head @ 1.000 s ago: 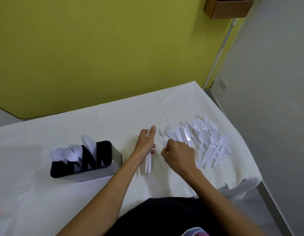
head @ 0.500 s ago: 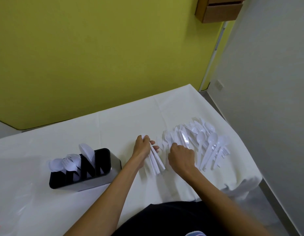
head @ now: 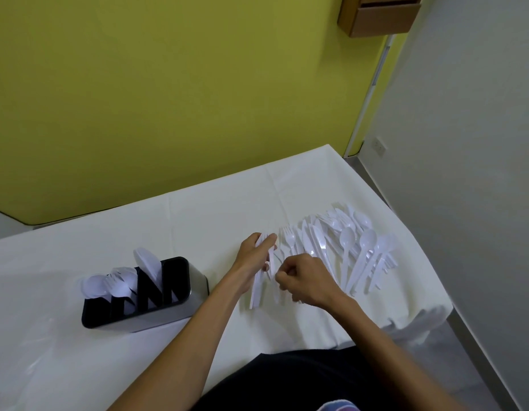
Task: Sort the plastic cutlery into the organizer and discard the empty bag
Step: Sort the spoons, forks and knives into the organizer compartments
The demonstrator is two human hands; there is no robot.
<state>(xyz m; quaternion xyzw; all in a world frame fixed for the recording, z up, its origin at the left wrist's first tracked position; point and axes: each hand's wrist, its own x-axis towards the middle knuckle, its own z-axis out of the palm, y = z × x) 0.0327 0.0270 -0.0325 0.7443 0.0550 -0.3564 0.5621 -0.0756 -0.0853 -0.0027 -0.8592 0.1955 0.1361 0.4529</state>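
A yellow wall (head: 168, 99) is filling the upper left of the frame, and a grey wall (head: 465, 143) is running down the right side. A table (head: 212, 215) under a white cloth is stretching across the lower half. Two bare forearms are reaching up from the bottom edge towards the centre.

An organizer (head: 156, 314), black inside with a metal shell, is standing at lower left, well apart from the hands. White spoons (head: 95, 284) and forks (head: 115, 281) are sticking up from its left slots, while its right slots are showing dark. A pile (head: 346, 244) of loose white cutlery is lying fanned out right of centre, near the table's right edge. A wooden box (head: 378, 16) is hanging in the upper right corner.

At the centre, the left hand (head: 252, 259) is gripping a bundle (head: 255, 292) of white handles, its fingers wrapping round the top while the handles are pointing down the frame. The right hand (head: 307, 280) is sitting just beside it, fingers curling in tight at a thin white piece (head: 276, 292) next to the bundle. I cannot tell whether it is actually pinching that piece.
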